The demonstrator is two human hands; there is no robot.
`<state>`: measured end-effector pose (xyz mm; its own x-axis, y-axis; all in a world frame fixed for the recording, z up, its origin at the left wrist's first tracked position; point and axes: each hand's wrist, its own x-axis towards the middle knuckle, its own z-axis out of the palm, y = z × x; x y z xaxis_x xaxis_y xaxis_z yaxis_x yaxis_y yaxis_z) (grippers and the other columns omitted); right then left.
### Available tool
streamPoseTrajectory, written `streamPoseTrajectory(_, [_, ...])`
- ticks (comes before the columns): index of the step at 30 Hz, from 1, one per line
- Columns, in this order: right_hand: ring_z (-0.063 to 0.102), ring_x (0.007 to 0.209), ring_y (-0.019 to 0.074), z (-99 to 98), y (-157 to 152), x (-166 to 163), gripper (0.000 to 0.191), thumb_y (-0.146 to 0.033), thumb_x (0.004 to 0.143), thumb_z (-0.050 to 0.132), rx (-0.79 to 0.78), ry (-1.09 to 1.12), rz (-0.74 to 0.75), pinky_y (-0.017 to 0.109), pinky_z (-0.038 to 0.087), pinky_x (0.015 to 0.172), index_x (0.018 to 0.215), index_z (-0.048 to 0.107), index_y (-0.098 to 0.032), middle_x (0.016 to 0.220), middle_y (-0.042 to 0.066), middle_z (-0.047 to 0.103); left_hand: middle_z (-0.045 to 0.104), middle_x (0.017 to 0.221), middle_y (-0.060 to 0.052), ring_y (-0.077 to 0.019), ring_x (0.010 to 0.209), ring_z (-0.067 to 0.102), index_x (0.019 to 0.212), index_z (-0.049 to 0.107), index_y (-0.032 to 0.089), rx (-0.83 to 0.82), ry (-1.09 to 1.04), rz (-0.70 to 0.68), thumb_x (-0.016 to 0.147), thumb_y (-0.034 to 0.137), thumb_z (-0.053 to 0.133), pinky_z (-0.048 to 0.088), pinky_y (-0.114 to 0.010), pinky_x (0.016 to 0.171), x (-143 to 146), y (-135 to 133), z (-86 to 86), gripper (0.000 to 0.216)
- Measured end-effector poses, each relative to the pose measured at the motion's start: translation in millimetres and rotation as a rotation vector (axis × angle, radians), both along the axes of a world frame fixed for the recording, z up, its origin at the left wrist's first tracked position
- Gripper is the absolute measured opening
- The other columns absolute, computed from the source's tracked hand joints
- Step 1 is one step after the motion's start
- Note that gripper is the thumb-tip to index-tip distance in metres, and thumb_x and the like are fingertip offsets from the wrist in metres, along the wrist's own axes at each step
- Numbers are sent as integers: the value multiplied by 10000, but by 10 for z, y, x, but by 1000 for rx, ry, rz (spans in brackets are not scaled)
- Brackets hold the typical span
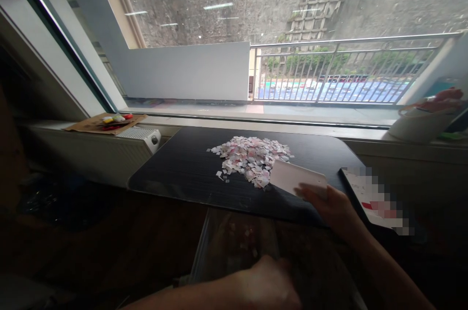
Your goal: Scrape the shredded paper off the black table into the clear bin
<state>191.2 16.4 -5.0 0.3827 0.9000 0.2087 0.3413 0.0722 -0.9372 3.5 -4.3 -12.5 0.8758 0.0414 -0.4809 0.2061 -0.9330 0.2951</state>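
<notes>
A heap of small pink and white paper scraps (252,156) lies on a black tabletop (183,168). My right hand (329,205) grips a white card (296,178) whose far edge touches the right side of the heap. My left hand (266,285) is closed on the rim of a clear plastic bag or container (234,242) held below the table's near edge; a few scraps show inside it.
A white radiator (139,137) with cardboard and small coloured items (109,122) stands at the left under the window. A white bowl (420,122) sits on the sill at right. A printed sheet (369,195) lies at the table's right end.
</notes>
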Motion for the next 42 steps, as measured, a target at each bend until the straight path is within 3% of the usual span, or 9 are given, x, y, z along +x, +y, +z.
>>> streamPoseTrajectory(5, [774,818,319,-6,-18,19,337,-491,693,812,-32,22,89,416,634,755,857,821,-197,855,80,827,655,712,-109,-242,777,624,704,672,112,21,-71,-2,798,140,631,353,-249,446,-24,-1,1,107])
streamPoseTrajectory(10, [769,840,310,15,36,19,323,-475,712,785,-22,-52,102,409,624,779,873,820,-197,868,75,827,669,748,-108,-253,841,644,812,710,103,32,0,-15,837,152,604,358,-253,443,-47,-6,80,119])
streamPoseTrajectory(16, [768,847,308,17,72,-36,324,-479,741,759,-12,-63,130,420,622,796,892,815,-197,890,73,828,711,937,-123,-290,960,654,925,730,102,38,8,-15,896,188,542,379,-284,441,-49,-11,156,208])
streamPoseTrajectory(22, [769,808,311,39,-17,-15,364,-540,733,773,-33,-97,157,419,633,750,854,820,-200,857,74,826,704,931,-124,-281,956,651,855,715,103,20,0,-3,876,172,567,408,-271,473,-81,-13,106,165])
streamPoseTrajectory(26, [775,874,333,-15,-110,30,405,-582,712,789,-17,-56,63,444,631,819,878,823,-214,886,83,828,699,873,-130,-276,919,647,858,722,102,25,5,-13,856,163,573,400,-278,446,-100,-12,84,162])
streamPoseTrajectory(32, [777,909,347,-135,-229,20,524,-675,681,781,-105,46,133,463,627,861,901,819,-200,917,100,828,700,859,-122,-278,905,655,860,727,104,45,-35,7,852,166,587,356,-287,430,-128,-29,105,153])
streamPoseTrajectory(36, [775,930,354,-166,-226,20,588,-710,646,788,-107,105,98,476,617,896,918,810,-189,944,111,827,694,848,-117,-259,876,650,820,718,95,35,-42,-17,842,160,582,334,-276,423,-119,-30,75,152])
streamPoseTrajectory(42, [774,942,359,-268,-329,-16,536,-668,642,817,-145,175,41,462,621,889,904,817,-200,922,108,828,686,791,-117,-258,845,645,817,717,106,11,-113,-13,842,161,567,383,-272,451,-107,-13,-30,161])
